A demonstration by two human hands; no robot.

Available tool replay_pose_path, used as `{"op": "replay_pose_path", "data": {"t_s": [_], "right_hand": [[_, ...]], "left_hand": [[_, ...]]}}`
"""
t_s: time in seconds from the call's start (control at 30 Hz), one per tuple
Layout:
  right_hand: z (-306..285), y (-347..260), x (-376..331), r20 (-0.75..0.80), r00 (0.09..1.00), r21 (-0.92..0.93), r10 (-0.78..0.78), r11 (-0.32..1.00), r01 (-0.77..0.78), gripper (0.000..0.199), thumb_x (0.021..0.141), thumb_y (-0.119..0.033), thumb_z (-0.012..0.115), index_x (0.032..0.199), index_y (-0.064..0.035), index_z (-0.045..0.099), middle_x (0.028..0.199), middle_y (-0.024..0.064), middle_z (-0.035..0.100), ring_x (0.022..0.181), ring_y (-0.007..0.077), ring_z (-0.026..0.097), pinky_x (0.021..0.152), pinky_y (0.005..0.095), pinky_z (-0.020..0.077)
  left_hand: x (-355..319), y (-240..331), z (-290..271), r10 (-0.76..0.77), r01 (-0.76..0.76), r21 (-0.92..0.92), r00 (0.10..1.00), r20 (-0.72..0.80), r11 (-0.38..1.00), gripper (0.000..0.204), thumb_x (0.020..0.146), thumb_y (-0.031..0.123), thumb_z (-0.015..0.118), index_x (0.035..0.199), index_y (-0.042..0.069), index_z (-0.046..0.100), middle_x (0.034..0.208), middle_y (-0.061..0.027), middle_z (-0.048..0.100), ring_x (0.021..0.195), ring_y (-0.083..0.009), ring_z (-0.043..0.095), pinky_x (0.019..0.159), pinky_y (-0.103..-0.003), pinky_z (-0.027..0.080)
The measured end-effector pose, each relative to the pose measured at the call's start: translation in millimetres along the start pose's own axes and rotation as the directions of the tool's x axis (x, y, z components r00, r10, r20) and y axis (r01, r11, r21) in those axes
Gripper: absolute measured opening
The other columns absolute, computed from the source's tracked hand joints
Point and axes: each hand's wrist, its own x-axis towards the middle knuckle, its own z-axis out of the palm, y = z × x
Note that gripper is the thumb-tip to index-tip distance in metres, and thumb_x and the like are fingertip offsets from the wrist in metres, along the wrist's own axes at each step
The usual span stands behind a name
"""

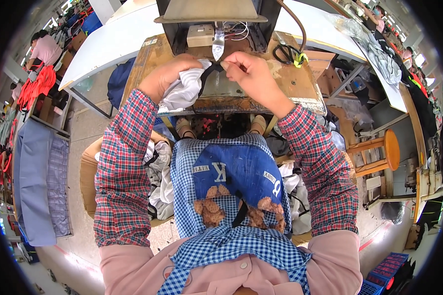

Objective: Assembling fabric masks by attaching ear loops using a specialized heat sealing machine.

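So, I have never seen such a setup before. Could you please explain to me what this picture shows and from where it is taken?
There is no robot here: a person works with two bare hands. The one picture comes from a wide camera on the person's head, looking down, so straight edges bend near the rim and the apron and sleeves show below.

The left hand holds a white cloth with a black strip along its edge. The right hand pinches the strip between thumb and finger, close to the metal tip of a machine.

Both hands are over a worn wooden table. On its right side lies what looks like scissors with black handles. More cloth pieces lie beside the lap.
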Motion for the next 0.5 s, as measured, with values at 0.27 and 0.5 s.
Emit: {"op": "replay_pose_path", "data": {"t_s": [0.27, 0.5], "right_hand": [[-7, -2, 7, 0.055, 0.994, -0.093, 0.097, 0.991, -0.092, 0.021, 0.095, -0.021, 0.062, 0.099, -0.0007, 0.065, 0.077, -0.0003, 0.063, 0.072, 0.0061, 0.06, 0.068, 0.0225, 0.051], [-4, -1, 8, 0.058, 0.994, -0.069, 0.088, 0.994, -0.084, 0.02, 0.095, -0.02, 0.063, 0.099, -0.0008, 0.065, 0.078, -0.0005, 0.063, 0.072, 0.006, 0.06, 0.068, 0.0224, 0.0514]], "left_hand": [[2, 14, 6, -0.102, 0.097, -0.102, 0.994, -0.044, 0.99, 0.041, 0.086, 0.021, 0.065, 0.118, -0.004, 0.058, 0.091, -0.006, 0.066, 0.081, -0.0119, 0.063, 0.072, -0.024, 0.051], [7, -3, -14, -0.035, 0.034, -0.139, 0.999, -0.004, 0.99, 0.032, 0.087, 0.014, 0.065, 0.114, -0.002, 0.062, 0.114, -0.0105, 0.062, 0.095, -0.0139, 0.063, 0.082, -0.025, 0.051]]}}
